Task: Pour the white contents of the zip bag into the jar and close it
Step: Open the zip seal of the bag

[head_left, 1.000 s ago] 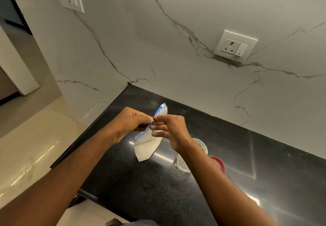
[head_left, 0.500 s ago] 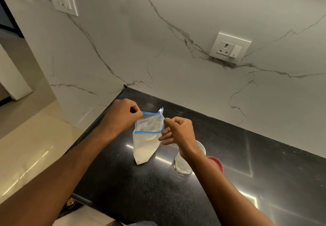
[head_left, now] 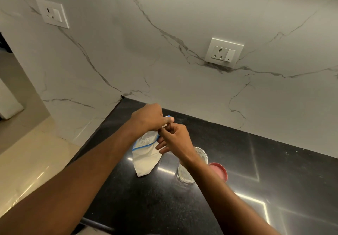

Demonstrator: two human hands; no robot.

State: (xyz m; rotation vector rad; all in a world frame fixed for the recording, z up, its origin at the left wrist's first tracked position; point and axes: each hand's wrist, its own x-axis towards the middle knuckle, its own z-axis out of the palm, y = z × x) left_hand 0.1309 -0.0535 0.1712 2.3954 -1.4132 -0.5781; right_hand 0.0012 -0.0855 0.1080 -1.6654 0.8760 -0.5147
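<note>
A clear zip bag (head_left: 145, 158) with a blue zip strip and white contents in its lower half hangs over the black counter (head_left: 146, 207). My left hand (head_left: 148, 118) pinches the bag's top edge from above. Just right of it, my right hand (head_left: 173, 137) grips the same top edge, fingers curled. A clear glass jar (head_left: 198, 163) stands uncapped on the counter, partly hidden behind my right wrist. Its red lid (head_left: 219, 171) lies flat just right of the jar.
A white marble wall rises behind the counter, with one socket plate (head_left: 224, 52) above the jar and another socket plate (head_left: 53, 13) at upper left. The counter's left edge (head_left: 95, 137) drops to a pale floor.
My two hands, spread apart with the bag's mouth pulled open half a second ago, have come together at the bag's top. The bag now hangs more folded.
</note>
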